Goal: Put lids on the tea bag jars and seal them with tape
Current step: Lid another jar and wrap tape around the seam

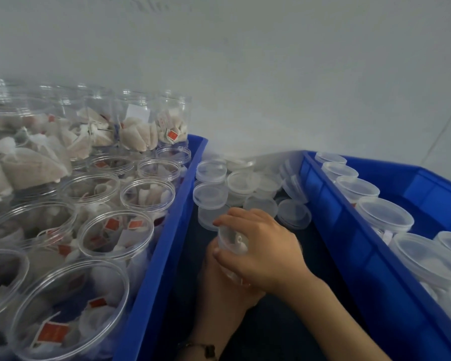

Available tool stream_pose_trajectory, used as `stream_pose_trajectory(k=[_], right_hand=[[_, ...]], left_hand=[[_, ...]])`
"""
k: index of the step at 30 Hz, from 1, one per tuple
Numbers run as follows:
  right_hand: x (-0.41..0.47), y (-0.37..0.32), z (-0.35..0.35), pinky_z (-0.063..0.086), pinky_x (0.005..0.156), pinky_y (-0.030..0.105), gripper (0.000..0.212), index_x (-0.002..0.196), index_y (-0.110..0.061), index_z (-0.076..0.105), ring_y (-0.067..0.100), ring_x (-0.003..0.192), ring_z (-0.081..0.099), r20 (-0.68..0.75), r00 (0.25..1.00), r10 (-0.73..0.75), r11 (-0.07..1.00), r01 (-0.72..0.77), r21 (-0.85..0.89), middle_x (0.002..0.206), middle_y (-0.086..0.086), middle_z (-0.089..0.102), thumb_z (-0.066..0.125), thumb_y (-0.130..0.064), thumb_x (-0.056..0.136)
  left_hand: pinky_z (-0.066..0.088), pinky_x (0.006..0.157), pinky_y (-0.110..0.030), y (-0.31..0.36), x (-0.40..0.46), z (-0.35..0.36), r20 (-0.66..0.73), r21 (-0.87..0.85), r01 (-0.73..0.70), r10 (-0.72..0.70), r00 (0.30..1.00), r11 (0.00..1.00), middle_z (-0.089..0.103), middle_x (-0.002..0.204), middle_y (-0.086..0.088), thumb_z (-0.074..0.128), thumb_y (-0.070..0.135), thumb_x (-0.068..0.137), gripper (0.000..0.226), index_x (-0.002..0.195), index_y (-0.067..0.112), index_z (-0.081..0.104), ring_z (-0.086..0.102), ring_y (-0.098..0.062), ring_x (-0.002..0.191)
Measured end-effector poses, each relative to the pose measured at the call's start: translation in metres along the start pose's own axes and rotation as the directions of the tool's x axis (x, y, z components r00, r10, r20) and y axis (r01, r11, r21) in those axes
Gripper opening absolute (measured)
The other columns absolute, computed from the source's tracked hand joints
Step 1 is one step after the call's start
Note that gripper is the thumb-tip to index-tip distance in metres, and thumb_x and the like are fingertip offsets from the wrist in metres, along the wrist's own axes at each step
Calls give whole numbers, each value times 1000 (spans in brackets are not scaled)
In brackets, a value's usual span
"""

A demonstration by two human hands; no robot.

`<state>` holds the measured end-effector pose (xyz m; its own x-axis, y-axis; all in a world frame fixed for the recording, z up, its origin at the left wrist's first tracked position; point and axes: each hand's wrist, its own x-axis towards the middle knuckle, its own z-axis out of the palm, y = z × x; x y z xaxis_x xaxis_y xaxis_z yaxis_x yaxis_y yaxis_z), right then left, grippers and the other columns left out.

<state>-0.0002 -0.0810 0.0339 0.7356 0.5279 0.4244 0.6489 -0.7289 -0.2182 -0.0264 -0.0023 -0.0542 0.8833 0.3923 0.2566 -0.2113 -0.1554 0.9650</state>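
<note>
Between two blue crates, my left hand grips a clear tea bag jar from below; most of the jar is hidden by my hands. My right hand curls over the jar's top and grips a clear lid sitting on its mouth. Just beyond my hands lies a pile of loose clear lids. The blue crate on the left holds several open jars with tea bags. No tape is in view.
The blue crate on the right holds several jars with lids on. A dark surface lies under my arms. A pale wall rises close behind everything. A bracelet sits on my left wrist.
</note>
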Motion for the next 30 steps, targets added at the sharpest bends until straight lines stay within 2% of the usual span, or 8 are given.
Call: stream_pose_trajectory(k=[5, 10, 12, 15, 19, 21, 23, 30], right_hand=[[0, -5, 3, 31, 60, 19, 38, 114, -45, 55, 0, 99, 43, -42, 998, 49, 999, -49, -5, 106, -24, 52, 54, -51, 77], [2, -12, 6, 35, 68, 25, 39, 116, -45, 57, 2, 102, 45, -54, 995, 84, 996, -86, -28, 108, -26, 53, 55, -51, 77], [6, -5, -4, 38, 75, 16, 41, 115, -46, 60, -7, 106, 46, 57, 995, 80, 949, -94, 302, 110, -35, 54, 57, -58, 76], [10, 26, -14, 43, 88, 16, 39, 115, -50, 58, -11, 107, 49, 117, 952, 284, 567, -265, 780, 122, -30, 55, 55, -63, 79], [-13, 72, 20, 27, 112, 32, 49, 142, -30, 37, 13, 136, 33, 260, 920, 292, 887, -362, 285, 147, -4, 38, 51, -36, 95], [-29, 83, 39, 26, 114, 39, 56, 145, -28, 31, 18, 140, 25, 398, 887, 235, 960, -275, 46, 150, -3, 34, 50, -41, 94], [-41, 88, 46, 33, 106, 30, 53, 142, -25, 36, 13, 130, 36, 329, 910, 251, 967, -224, -120, 143, -4, 39, 46, -45, 94], [-59, 74, 29, 40, 61, 14, 14, 97, -35, 44, -1, 74, 51, 34, 948, 316, 948, -316, 21, 88, -14, 50, 41, -49, 93]], left_hand=[[37, 65, 6, -5, -1, 0, -12, 125, -49, 51, 999, 991, 54, 89, 25, 84, -6, 55, 69, 114, 19, 58, 52, 18, 75], [38, 67, 4, -1, -5, -2, -43, 183, -97, 106, 993, 978, 61, 93, 11, 81, -7, 59, 56, 96, 29, 57, 49, 5, 79], [38, 65, 0, -2, -5, -1, -52, 158, -54, 63, 997, 986, 55, 104, 16, 88, 10, 53, 78, 121, 19, 52, 49, 8, 83], [30, 61, -6, 3, -3, 2, -99, 125, 41, -29, 995, 991, 43, 96, 28, 89, 37, 41, 103, 129, 29, 39, 45, 13, 81], [42, 63, -4, -6, -2, 0, -32, 29, 56, -55, 998, 998, 56, 113, 17, 89, 34, 41, 95, 125, 31, 45, 57, 3, 100], [40, 68, 0, -12, -1, -1, -2, 44, 52, -52, 999, 998, 58, 114, 10, 91, 24, 48, 86, 123, 24, 49, 58, -4, 106], [38, 71, -2, -12, 2, -1, -2, 71, 24, -24, 1000, 997, 56, 112, 15, 91, 23, 51, 81, 115, 32, 43, 56, 1, 105], [35, 76, 3, -21, 9, -2, 17, 191, 47, -51, 999, 980, 58, 117, 4, 86, 41, 51, 84, 123, 14, 52, 56, -8, 109]])
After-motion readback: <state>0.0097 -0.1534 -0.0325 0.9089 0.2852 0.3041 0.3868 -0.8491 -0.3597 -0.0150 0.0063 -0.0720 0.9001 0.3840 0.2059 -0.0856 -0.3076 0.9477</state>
